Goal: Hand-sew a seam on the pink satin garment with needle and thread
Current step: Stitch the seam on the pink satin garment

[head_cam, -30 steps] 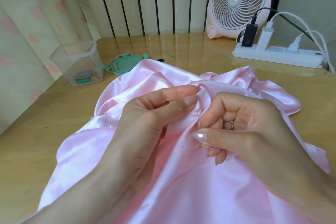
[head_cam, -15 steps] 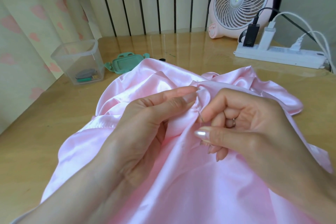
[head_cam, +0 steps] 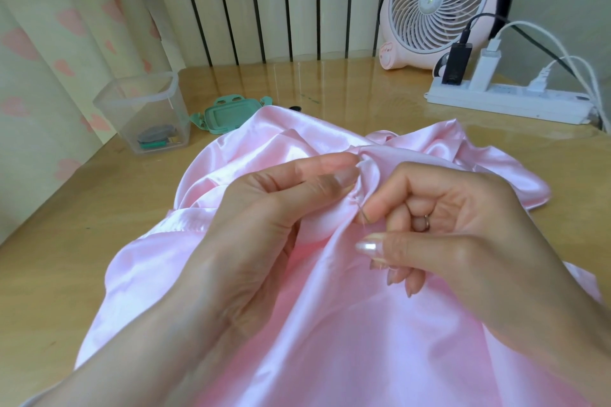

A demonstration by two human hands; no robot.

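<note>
Presently: pink satin garment (head_cam: pixel 330 340), glossy and rumpled, spread over the near middle of the wooden table (head_cam: pixel 66 241). Left hand (head_cam: pixel 264 225), above the table's middle, thumb and forefinger nearly closed, pinching a gathered fold of satin. Right hand (head_cam: pixel 456 225), fingers curled, thumb extended, holding a thin needle (head_cam: pixel 363 214) at that fold. Thread too fine to make out.

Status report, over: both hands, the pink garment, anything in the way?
Left hand pinches garment fold. Right hand holds needle at the fold. Nothing in the way seen.

pink garment (head_cam: pixel 330 340), green lid (head_cam: pixel 228 117), white fan (head_cam: pixel 436 0)
</note>
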